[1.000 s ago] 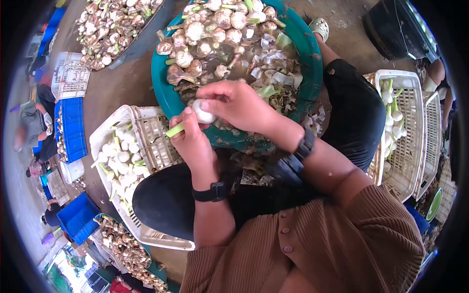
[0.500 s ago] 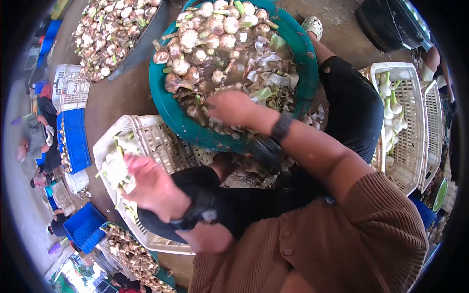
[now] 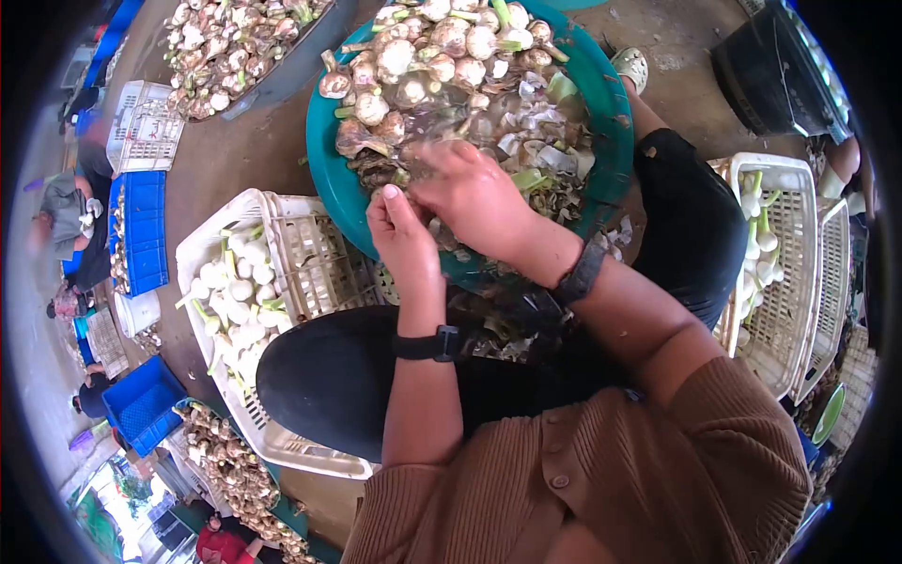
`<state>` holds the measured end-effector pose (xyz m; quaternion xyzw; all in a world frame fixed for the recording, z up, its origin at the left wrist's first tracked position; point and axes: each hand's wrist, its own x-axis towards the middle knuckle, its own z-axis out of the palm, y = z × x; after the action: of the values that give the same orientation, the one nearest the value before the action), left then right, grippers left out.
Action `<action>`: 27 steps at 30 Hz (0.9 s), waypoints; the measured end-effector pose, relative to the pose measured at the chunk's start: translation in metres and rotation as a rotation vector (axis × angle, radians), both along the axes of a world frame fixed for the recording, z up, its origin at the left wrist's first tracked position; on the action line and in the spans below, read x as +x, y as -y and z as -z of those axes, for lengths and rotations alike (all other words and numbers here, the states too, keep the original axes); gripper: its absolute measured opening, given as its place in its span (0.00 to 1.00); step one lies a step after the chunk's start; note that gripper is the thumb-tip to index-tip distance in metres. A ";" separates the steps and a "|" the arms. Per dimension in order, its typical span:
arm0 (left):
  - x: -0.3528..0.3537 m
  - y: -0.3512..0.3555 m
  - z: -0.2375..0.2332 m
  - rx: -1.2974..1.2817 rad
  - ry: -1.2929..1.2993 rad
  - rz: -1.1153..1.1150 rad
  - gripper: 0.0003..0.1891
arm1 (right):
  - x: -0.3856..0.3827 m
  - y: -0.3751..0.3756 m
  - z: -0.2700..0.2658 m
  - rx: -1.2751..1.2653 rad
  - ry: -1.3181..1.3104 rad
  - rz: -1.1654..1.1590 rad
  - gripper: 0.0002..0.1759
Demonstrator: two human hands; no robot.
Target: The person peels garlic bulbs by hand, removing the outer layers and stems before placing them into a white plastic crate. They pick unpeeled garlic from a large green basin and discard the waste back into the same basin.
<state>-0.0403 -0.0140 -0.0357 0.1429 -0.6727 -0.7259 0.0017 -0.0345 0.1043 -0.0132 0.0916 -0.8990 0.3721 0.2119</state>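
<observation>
My left hand (image 3: 406, 230) is curled closed at the near-left rim of a teal tub (image 3: 329, 193), thumb up. What it grips, if anything, is hidden. Against it, over the tub, is my right hand (image 3: 474, 202), its bent fingers smeared by motion. Beyond both hands, unpeeled garlic bulbs (image 3: 395, 56) with short stalks are heaped in the tub. Loose garlic skins (image 3: 540, 141) and murky water fill its right part. Left of my knee stands a white crate (image 3: 291, 221) holding peeled white garlic bulbs (image 3: 242, 291).
More peeled garlic lies in a white crate (image 3: 794, 235) at the right. A black bucket (image 3: 766, 80) stands behind it. Dirty garlic (image 3: 235, 47) is piled at the upper left and lower left. Blue crates (image 3: 144, 235) and other people are farther left.
My left hand has moved from above the white crate of peeled bulbs to the tub, meeting my right hand. The white bulbs beside it now lie in view in the crate.
</observation>
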 end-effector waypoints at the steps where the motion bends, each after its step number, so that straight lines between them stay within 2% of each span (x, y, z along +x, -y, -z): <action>1: 0.003 -0.003 -0.012 -0.005 0.057 -0.053 0.15 | 0.007 -0.008 -0.004 0.307 0.004 -0.165 0.08; 2: 0.005 0.005 -0.009 -0.164 0.073 0.017 0.16 | 0.012 -0.011 -0.004 0.312 0.008 -0.156 0.08; 4: 0.010 0.004 -0.020 -0.341 0.061 0.125 0.16 | 0.021 -0.015 -0.002 0.444 0.250 -0.414 0.07; 5: 0.011 0.004 -0.020 -0.336 0.061 0.130 0.16 | 0.023 -0.017 -0.003 0.459 0.196 -0.405 0.08; 7: 0.012 0.002 -0.020 -0.158 0.117 0.210 0.14 | 0.028 -0.018 -0.007 0.433 0.243 -0.376 0.08; 9: 0.013 -0.002 -0.022 -0.163 0.168 0.230 0.12 | 0.028 -0.019 -0.006 0.402 0.288 -0.340 0.08; 11: 0.014 -0.003 -0.019 -0.176 0.219 0.254 0.11 | 0.021 -0.022 0.008 0.098 0.451 -0.278 0.10; 12: 0.015 -0.001 -0.012 -0.043 0.203 0.254 0.09 | 0.020 -0.025 0.019 0.095 0.450 -0.271 0.10; 13: 0.015 -0.003 -0.013 0.090 0.188 0.251 0.08 | 0.019 -0.028 0.023 -0.196 0.663 -0.227 0.11; 14: 0.015 -0.002 -0.013 0.089 0.190 0.255 0.08 | 0.019 -0.030 0.027 -0.493 0.868 -0.178 0.13; 15: 0.014 -0.002 -0.015 0.073 0.196 0.247 0.08 | 0.025 -0.028 0.032 -0.673 0.930 -0.092 0.14; 16: 0.013 -0.001 -0.017 0.059 0.202 0.238 0.09 | 0.029 -0.028 0.023 -0.674 0.931 -0.087 0.14; 17: 0.013 0.001 -0.020 0.066 0.160 0.281 0.14 | 0.032 -0.029 0.013 -0.743 0.884 -0.130 0.12; 18: 0.013 -0.001 -0.023 0.067 0.160 0.286 0.14 | 0.033 -0.029 0.008 -0.811 0.834 -0.173 0.11; 19: 0.012 -0.006 -0.034 -0.019 0.190 0.357 0.17 | 0.034 -0.027 0.013 -0.491 0.374 -0.181 0.09; 20: 0.014 -0.009 -0.040 -0.106 0.220 0.430 0.19 | 0.034 -0.030 0.018 -0.493 0.375 -0.173 0.09; 22: 0.022 -0.010 -0.038 -0.164 0.159 0.519 0.21 | 0.032 -0.038 0.024 -0.242 0.180 -0.157 0.09; 23: 0.026 -0.010 -0.036 -0.223 0.094 0.599 0.23 | 0.035 -0.037 0.021 -0.367 0.506 -0.094 0.10; 24: 0.030 -0.009 -0.036 -0.281 0.029 0.678 0.27 | 0.034 -0.037 0.028 -0.369 0.507 -0.090 0.10; 25: 0.033 -0.008 -0.037 -0.419 -0.044 0.701 0.27 | 0.031 -0.038 0.040 -0.682 0.774 -0.030 0.10; 26: 0.034 -0.005 -0.034 -0.418 -0.045 0.702 0.27 | 0.027 -0.040 0.046 -0.995 1.035 0.035 0.09; 27: 0.034 0.000 -0.029 -0.679 -0.342 0.789 0.25 | 0.028 -0.047 0.051 -1.177 1.092 -0.048 0.09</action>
<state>-0.0062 -0.0140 -0.0066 -0.2487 -0.8619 -0.4266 -0.1152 -0.0065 0.1509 -0.0646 -0.2108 -0.5299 0.7816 -0.2526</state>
